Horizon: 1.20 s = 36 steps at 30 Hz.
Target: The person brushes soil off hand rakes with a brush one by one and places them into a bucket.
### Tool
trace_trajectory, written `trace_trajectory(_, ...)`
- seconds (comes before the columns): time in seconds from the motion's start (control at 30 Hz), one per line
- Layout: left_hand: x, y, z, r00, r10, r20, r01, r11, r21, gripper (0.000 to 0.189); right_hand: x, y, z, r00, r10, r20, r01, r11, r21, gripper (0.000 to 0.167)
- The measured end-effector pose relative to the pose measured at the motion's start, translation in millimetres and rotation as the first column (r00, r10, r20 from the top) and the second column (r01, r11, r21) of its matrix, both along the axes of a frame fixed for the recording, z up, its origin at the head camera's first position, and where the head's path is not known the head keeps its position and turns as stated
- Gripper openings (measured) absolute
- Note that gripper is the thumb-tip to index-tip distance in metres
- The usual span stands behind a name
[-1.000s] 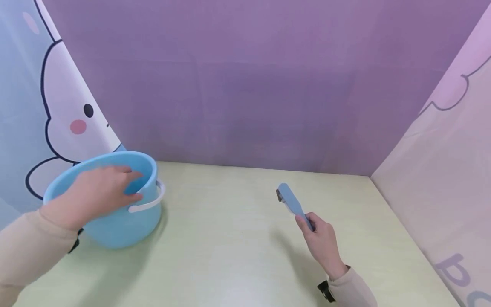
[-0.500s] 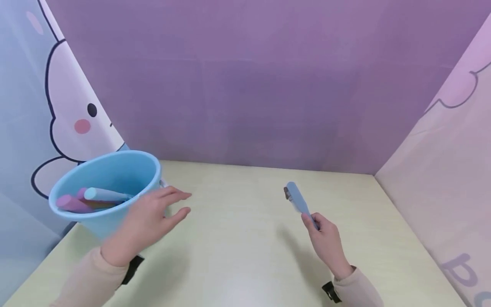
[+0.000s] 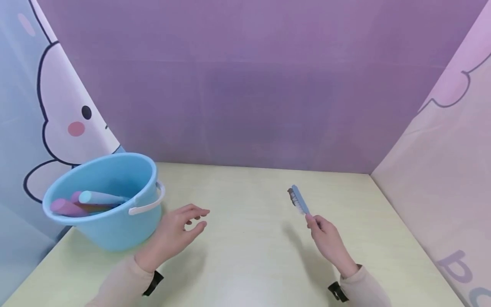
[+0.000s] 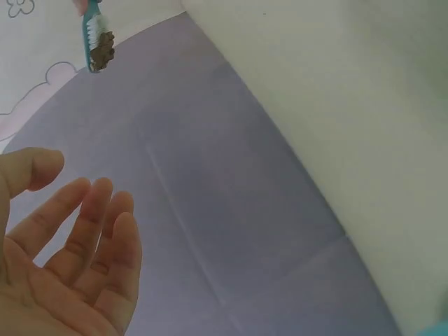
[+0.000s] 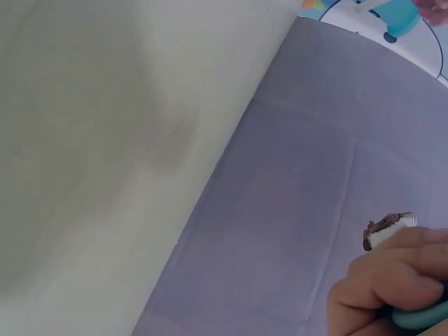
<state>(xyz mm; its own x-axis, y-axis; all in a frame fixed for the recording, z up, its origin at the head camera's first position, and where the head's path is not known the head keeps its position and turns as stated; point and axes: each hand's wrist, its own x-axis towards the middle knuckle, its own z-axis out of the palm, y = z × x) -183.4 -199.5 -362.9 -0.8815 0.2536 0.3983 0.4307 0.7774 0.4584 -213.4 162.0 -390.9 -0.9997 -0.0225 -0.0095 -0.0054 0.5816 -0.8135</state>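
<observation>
My right hand (image 3: 330, 241) grips the handle of a blue brush (image 3: 301, 199) with white bristles and holds it up above the table. A brown, clumpy substance (image 4: 103, 53) clings to the bristle tips near the far end, as the left wrist view shows. My left hand (image 3: 176, 233) hovers to the right of a light blue bucket (image 3: 115, 230), fingers loosely bent and spread from the thumb, with nothing in it. In the right wrist view, fingers hide most of the brush, leaving part of the bristles and handle visible.
Inside the bucket lie pink-purple rounded ends (image 3: 67, 207) and a light blue cylindrical handle (image 3: 100, 198); the lower contents are hidden. A white bucket handle (image 3: 147, 207) hangs at its right side. Behind the pale table (image 3: 245, 256) stands a purple cloth wall (image 3: 245, 94), with printed sheets at both sides.
My left hand has moved away from the bucket's opening, to the right and toward me, still holding nothing. The brush in my right hand has turned so that its bristles show more.
</observation>
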Motion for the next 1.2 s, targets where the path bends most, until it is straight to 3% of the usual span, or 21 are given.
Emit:
trace_trajectory(0.2, -4.4, -0.1, -10.9, 0.997, -0.004, 0.078, 0.003, 1.0, 0.01, 0.022, -11.6, 11, -2.8, 0.995, 0.044, 0.092, -0.042, 0.999, -0.023, 0.052)
trace_trajectory(0.47, -8.7, -1.6, -18.8, 0.993, -0.016, 0.117, 0.014, 1.0, 0.023, 0.021, -26.5, 24, -12.5, 0.968, 0.093, 0.234, -0.074, 0.993, -0.09, 0.052)
trace_trajectory(1.03, -14.1, 3.1, -26.1, 0.99, -0.007, 0.143, 0.003, 1.0, 0.031, 0.023, -49.5, 41, -30.0, 0.903, 0.2, 0.38, -0.201, 0.979, -0.037, 0.047)
trace_trajectory(1.2, -16.4, 5.8, -27.4, 0.988, -0.02, 0.154, 0.013, 0.999, 0.045, 0.023, -56.7, 42, -36.1, 0.898, 0.199, 0.391, -0.19, 0.98, -0.061, 0.046)
